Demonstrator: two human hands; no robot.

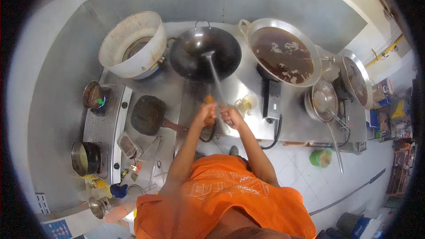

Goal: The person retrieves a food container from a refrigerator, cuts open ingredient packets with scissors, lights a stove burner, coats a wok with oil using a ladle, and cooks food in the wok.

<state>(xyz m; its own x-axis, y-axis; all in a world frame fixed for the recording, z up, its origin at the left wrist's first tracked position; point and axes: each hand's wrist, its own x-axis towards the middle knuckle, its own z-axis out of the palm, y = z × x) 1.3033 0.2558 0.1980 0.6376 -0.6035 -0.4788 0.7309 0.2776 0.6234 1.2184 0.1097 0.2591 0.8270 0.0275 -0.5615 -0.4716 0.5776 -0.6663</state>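
A black wok (pixel 181 57) with a loop handle at its far rim sits in the middle of the counter. My left hand (pixel 204 115) is closed round a brown handle in line with the wok's near side; it looks like the wok's own handle. In my right hand (pixel 232 117) is the shaft of a metal wok spatula (pixel 215 74). Its flat blade rests inside the wok, near the middle. Dark, shiny metal is all I can make out inside the wok. Just beyond my right hand stands a small cup (pixel 246 102) with something yellowish in it.
To the right is a wide pan of dark brown liquid (pixel 279 46), with strainers (pixel 324 99) and a second pan (pixel 357 79) beyond. A white ring-shaped burner stand (pixel 133 44) is at left. Nearer are a square grill pan (pixel 149 115) and a stove (pixel 104 128) with a lit flame.
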